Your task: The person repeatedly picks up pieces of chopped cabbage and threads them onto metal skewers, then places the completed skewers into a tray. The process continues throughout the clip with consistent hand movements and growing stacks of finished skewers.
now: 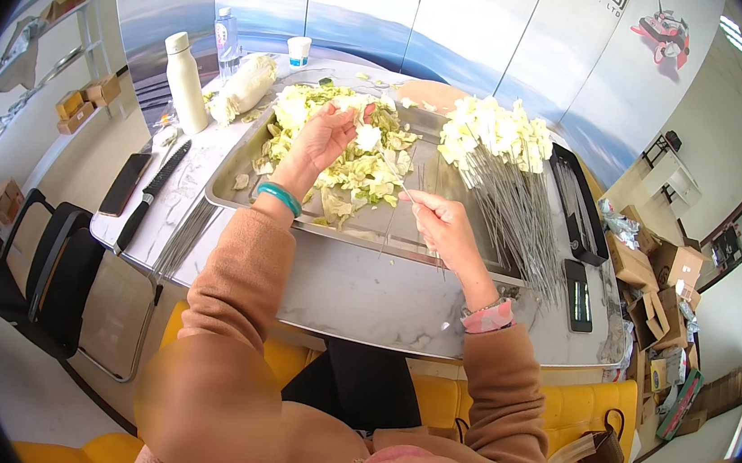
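My left hand (332, 134), palm up, is over a heap of torn cabbage leaves (349, 178) in a large metal tray (372, 221); its fingers touch pale leaf pieces at the heap's top. My right hand (438, 224) pinches a thin metal skewer (404, 190), which points up and left to a pale leaf piece (390, 162). At the tray's right lies a bundle of metal skewers (522, 213), their far ends covered with pale cabbage pieces (496, 133). More bare skewers (186, 238) lie on the table left of the tray.
Left of the tray are a knife with a black handle (134, 223), a dark phone (125, 184), a white bottle (186, 83), a clear bottle (226, 43) and a whole cabbage (248, 86). A paper cup (298, 52) stands behind. A black box of skewers (580, 206) and another phone (578, 296) are right.
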Demonstrator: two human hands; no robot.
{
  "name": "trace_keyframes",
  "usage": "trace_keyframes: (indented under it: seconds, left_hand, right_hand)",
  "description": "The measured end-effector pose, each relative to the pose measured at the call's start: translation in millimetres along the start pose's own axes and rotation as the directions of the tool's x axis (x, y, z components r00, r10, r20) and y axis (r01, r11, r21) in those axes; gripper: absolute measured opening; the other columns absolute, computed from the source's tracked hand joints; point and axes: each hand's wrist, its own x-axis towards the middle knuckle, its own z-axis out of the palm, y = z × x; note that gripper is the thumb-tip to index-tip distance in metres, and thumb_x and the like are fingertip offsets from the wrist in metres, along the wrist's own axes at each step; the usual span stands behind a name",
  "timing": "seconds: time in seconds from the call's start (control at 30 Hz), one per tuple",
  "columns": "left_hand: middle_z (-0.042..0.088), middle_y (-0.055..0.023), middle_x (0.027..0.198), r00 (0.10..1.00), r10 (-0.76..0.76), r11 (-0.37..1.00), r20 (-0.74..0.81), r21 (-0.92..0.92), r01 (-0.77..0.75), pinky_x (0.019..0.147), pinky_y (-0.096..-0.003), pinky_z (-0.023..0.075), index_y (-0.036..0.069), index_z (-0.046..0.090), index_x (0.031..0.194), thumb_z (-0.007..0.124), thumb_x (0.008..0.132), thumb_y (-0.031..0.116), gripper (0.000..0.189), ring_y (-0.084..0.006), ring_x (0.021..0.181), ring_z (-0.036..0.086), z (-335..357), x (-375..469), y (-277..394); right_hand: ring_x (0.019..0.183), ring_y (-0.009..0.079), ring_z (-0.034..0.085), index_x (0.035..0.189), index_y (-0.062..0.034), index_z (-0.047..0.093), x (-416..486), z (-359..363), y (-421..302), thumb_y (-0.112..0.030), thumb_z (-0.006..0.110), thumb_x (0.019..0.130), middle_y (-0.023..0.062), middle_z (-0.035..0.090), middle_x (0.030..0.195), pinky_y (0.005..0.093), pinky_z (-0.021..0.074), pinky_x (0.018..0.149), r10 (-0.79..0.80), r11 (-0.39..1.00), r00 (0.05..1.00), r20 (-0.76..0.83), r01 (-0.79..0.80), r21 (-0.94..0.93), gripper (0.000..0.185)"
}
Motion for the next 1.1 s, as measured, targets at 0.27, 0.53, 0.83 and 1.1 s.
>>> trace_keyframes:
  seconds: [0.27,0.53,0.83,1.1]
  left_hand:
    - [0.058,-0.0162,0.109,0.996,-0.009,1.0,0.088,-0.023,0.011,0.083,-0.0258,0.0515,0.004,0.043,0.098,0.051,0.088,-0.006,0.016,-0.0226,0.102,0.061,-17.6,10.4,-1.9]
    - [0.062,-0.0054,0.088,0.995,-0.067,0.997,0.073,0.051,0.063,0.061,-0.0206,0.0529,0.004,0.051,0.091,0.054,0.09,0.001,0.004,-0.0122,0.078,0.064,14.5,-10.1,0.5]
    - [0.062,-0.0207,0.109,0.989,-0.096,0.995,0.112,0.041,0.092,0.075,-0.0284,0.0557,-0.009,0.049,0.11,0.041,0.095,0.006,0.023,-0.022,0.092,0.065,-3.0,0.7,-0.3]
    - [0.059,-0.0239,0.113,0.982,-0.143,0.988,0.12,0.074,0.134,0.091,-0.0342,0.0522,-0.015,0.045,0.117,0.036,0.093,0.005,0.032,-0.0288,0.104,0.061,-8.4,4.9,-0.4]
  right_hand:
    - [0.046,0.0009,0.027,0.118,-0.0004,0.058,1.1,1.3,0.0,-0.01,0.047,0.094,-0.0087,0.034,0.059,0.0189,0.0234,0.04,-0.004,1.0,1.0,0.004,0.004,0.023,0.029]
    - [0.046,0.001,0.026,0.119,0.0008,0.058,1.2,1.1,1.6,-0.01,0.047,0.094,-0.0085,0.033,0.059,0.0192,0.0216,0.04,-0.017,0.998,1.0,-0.018,0.017,0.052,0.029]
    - [0.048,0.0009,0.026,0.12,0.0024,0.057,1.2,1.1,0.3,-0.01,0.048,0.094,-0.0086,0.032,0.06,0.019,0.0204,0.041,-0.037,0.997,0.999,0.002,0.036,0.072,0.03]
    - [0.048,0.0009,0.026,0.122,0.0036,0.055,1.0,0.9,0.7,-0.009,0.047,0.094,-0.0086,0.032,0.06,0.0189,0.0203,0.041,-0.028,0.996,1.0,-0.002,0.028,0.088,0.031]
